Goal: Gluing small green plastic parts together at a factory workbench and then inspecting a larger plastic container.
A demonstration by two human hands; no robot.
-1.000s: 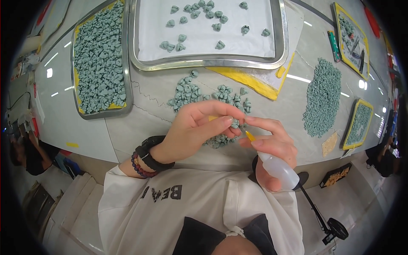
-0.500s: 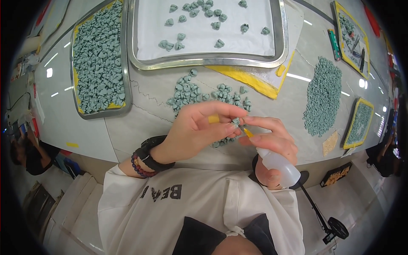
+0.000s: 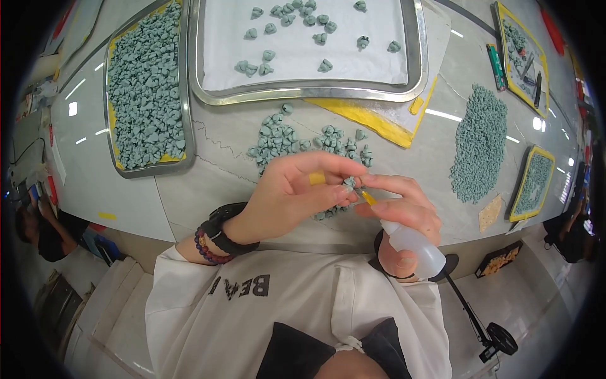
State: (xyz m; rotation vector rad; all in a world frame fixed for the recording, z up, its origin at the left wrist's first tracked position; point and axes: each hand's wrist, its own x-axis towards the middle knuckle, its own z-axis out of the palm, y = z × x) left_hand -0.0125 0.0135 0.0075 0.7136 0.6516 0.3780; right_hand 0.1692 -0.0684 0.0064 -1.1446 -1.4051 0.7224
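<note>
My left hand (image 3: 293, 196) pinches a small grey-green moulded piece (image 3: 349, 184) between its fingertips, just above the table's near edge. My right hand (image 3: 404, 211) grips a translucent white squeeze bottle (image 3: 410, 245), and the bottle's yellow nozzle (image 3: 368, 198) touches that piece. Right behind both hands lies a loose heap of the same grey-green pieces (image 3: 297, 139) on the pale table.
A steel tray (image 3: 413, 76) lined with white paper holds several pieces at the back. A yellow-lined tray (image 3: 146, 88) full of pieces stands at the left. A mound of pieces (image 3: 483, 142) and two smaller trays (image 3: 533, 183) lie to the right. A black stand (image 3: 492, 335) is on the floor.
The two hands stayed together at the same spot. The bottle has tipped slightly and its nozzle has stayed at the held piece.
</note>
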